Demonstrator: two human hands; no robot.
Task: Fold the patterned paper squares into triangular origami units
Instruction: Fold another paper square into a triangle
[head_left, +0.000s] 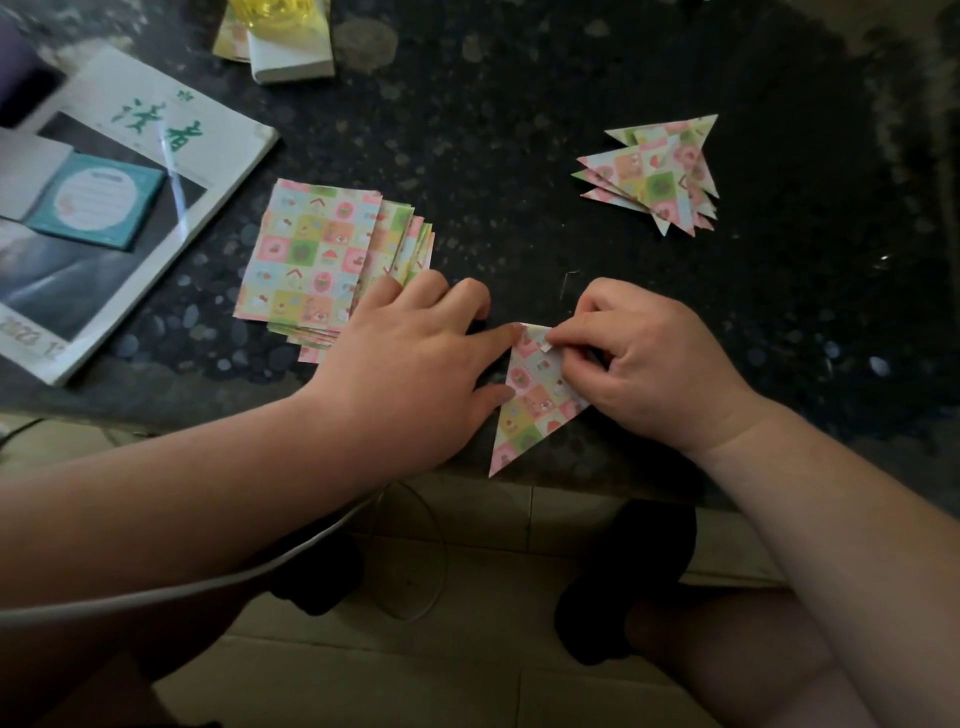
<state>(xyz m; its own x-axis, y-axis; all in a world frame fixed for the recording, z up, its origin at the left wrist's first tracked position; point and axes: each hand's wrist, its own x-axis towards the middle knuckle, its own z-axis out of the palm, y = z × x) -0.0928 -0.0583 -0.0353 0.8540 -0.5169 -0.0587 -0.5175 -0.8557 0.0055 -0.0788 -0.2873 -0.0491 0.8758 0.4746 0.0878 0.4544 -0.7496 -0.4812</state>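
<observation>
1. Lying at the near edge of the dark speckled tabletop (519, 156), the pastel checked paper triangle (535, 400) points its long tip toward the person and reaches the table's rim. Its pink, green, yellow and blue squares carry tiny pictures, and a small white flap shows at its top edge.
2. The right hand (644, 364) has its fingers curled, with thumb and forefinger pinching that top edge beside the flap.
3. The left hand (410, 353) lies flat with straight, spread fingers. Its forefinger tip is on the triangle's upper left corner, its thumb is against the left edge, and its outer fingers reach the stack beside it.
4. That stack of unfolded patterned paper squares (317, 260) sits just to the left, fanned slightly rightward.
5. Well apart, at the far right, a loose pile of finished patterned triangles (660, 176) overlaps, tips pointing different ways.
6. At the far left lies a white magazine with green characters (130, 208), with a teal booklet (98, 202) on it.
7. At the far edge a white box (291, 57) bears something yellow and translucent (275, 10); what it is cannot be told.
</observation>
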